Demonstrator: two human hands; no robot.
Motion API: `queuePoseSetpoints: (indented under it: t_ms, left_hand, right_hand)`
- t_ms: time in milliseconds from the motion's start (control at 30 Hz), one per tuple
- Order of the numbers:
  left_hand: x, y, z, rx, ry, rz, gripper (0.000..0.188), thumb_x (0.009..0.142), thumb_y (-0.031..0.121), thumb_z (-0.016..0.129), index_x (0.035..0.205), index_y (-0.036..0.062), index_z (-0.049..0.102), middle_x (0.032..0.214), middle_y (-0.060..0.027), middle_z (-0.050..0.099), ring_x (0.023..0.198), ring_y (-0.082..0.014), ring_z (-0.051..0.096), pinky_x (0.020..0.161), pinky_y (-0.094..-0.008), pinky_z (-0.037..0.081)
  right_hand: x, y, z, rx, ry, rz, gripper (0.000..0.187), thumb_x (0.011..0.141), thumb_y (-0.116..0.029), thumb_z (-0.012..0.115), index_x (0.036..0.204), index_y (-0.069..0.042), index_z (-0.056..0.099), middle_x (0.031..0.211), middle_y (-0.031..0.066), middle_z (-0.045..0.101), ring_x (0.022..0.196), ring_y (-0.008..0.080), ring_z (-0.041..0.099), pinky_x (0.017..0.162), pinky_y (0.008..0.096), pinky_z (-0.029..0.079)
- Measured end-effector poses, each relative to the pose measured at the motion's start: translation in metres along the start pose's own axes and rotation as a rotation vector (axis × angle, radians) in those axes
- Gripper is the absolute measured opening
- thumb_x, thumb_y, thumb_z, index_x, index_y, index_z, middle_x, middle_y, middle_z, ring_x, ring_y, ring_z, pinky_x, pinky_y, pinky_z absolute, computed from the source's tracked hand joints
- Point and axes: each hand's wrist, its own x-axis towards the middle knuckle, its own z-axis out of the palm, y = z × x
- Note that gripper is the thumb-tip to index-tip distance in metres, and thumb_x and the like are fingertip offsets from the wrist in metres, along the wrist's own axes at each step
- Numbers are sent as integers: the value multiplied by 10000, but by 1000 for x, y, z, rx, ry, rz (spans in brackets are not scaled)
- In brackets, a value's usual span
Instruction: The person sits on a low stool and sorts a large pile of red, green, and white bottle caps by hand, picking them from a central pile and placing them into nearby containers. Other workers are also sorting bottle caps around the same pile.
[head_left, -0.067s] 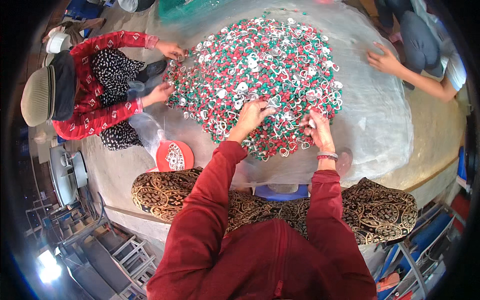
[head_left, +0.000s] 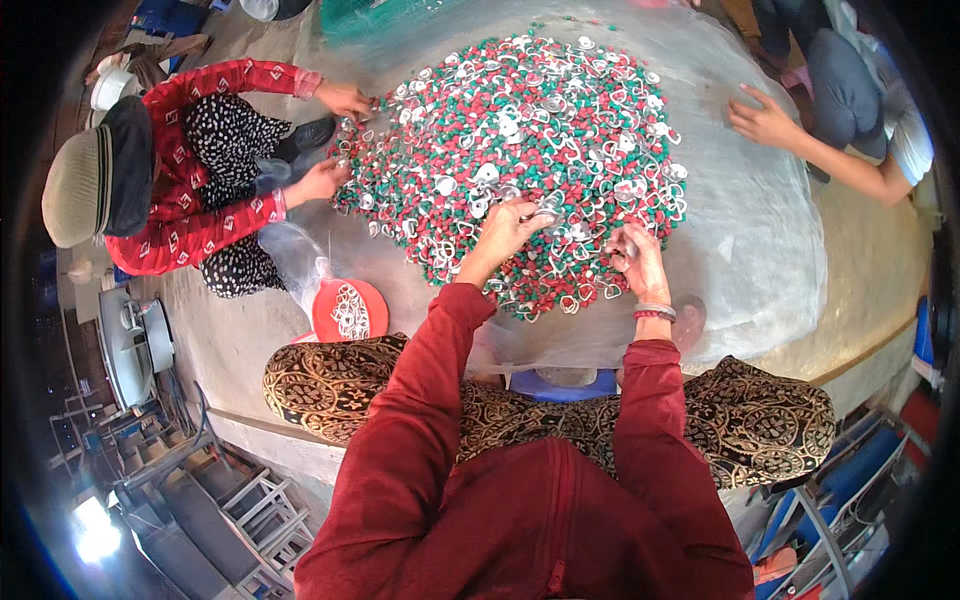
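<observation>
Hard grey floor, a pale translucent sheet spread over it, probably to keep small pieces off the ground. On the sheet, ahead of the wearer's lap: a broad pile of red and green beads mixed with white loops and caps, central enough for several people to reach.

Left hand at the pile's near side, thumb and fingertips drawn close beside a pale piece; cannot tell if it is gripped. Right hand at the near right edge, palm turned inward, fingers curled; contents hidden, cannot tell if anything is clamped.

Outward: red tub holding white loops, near the left knee, presumably parked off the pile yet handy. Clear bag just beyond. Left co-worker has both hands at the pile's edge; right co-worker's hand is apart from it.
</observation>
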Motion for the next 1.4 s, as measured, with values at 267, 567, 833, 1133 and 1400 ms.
queuePoseSetpoints:
  t_ms: [267,567,833,1133,1400]
  left_hand:
    - [-7,21,-11,-1513,-8,-124,341,828,328,517,851,-5,586,809,-72,553,626,-117,457,447,-212,308]
    - [10,49,-31,-1204,-170,-247,314,867,320,560,870,14,625,775,-94,596,631,-152,580,415,-240,415]
    - [1,-11,77,532,21,-147,173,748,168,633,724,-3,655,707,-214,629,686,-332,647,603,-409,526]
    - [23,1,117,324,40,-85,228,721,211,694,820,14,638,797,-207,630,744,-386,625,637,-452,500]
    - [40,12,60,206,23,-64,216,705,249,721,828,88,646,679,-86,641,665,-203,635,625,-335,486]
  right_hand:
    - [46,36,25,-1267,339,-112,293,771,-221,681,1029,-89,636,814,118,661,719,237,632,621,343,485]
    - [35,39,-2,-1780,489,-164,345,761,-269,671,1077,-153,598,860,178,657,829,373,627,695,478,492]
    - [10,-28,-19,-392,283,-52,199,883,-254,579,855,-58,560,653,-20,501,557,104,458,369,218,313]
    - [-27,-62,-22,196,-2,-195,209,787,-172,563,947,-53,501,748,66,484,571,138,465,343,173,288]
    - [-2,10,-61,-1163,560,-30,253,747,-238,677,907,-47,635,705,104,629,679,251,618,519,345,466]
